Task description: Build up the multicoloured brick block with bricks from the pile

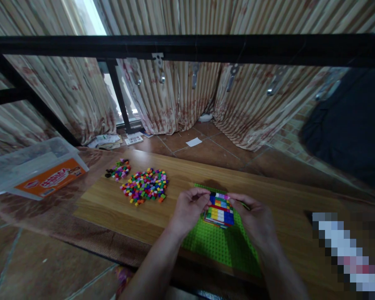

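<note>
A multicoloured block built of toy bricks [220,214] is between my two hands, over a green studded baseplate [212,246]. The fingers of my left hand [189,208] are closed at its upper left corner, by a black brick. At the upper right edge, my right hand [253,212] pinches the block with thumb and fingers. A thin dark strip shows by the right fingers; I cannot make out what it is. Whether the block touches the baseplate is hard to tell.
Loose small bricks [146,185] lie in a heap on the wooden table [109,208], with a smaller pile [120,170] behind. A clear plastic bin [40,166] with an orange label stands at the left. A black bar [187,48] with metal hooks crosses in front of striped curtains.
</note>
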A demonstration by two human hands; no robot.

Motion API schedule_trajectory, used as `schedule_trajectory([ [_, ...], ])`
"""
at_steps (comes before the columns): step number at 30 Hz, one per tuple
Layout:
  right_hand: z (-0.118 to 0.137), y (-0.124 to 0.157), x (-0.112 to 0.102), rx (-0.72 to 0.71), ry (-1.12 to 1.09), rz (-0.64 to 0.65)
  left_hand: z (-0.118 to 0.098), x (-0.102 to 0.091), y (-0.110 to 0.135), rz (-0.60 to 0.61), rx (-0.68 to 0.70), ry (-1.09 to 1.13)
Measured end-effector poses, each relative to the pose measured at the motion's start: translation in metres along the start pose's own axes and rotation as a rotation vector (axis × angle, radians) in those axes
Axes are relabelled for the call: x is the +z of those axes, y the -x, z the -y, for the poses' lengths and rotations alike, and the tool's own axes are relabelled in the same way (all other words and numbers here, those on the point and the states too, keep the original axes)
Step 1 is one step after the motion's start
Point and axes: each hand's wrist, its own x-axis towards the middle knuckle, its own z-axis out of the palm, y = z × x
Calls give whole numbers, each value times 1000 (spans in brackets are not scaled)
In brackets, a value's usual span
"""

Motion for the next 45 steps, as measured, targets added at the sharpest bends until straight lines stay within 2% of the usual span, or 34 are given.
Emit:
schedule_trajectory([
  [18, -6, -5, 0, -42, -19, 26, -1, -1, -1, -28, -5, -36],
  [28, -10, -4, 1, -19, -257, 46, -2, -5, -3, -30, 1, -46],
  [33, -13, -5, 5, 53, -303, -8, -2, -5, -4, -34, 8, -53],
  [39, -13, -4, 12, 11, -235, 0, 6, -7, -5, -8, 52, -176],
  [45, -8, -2, 12, 33, -220, 44, 14, -11, -5, 14, 130, -387],
])
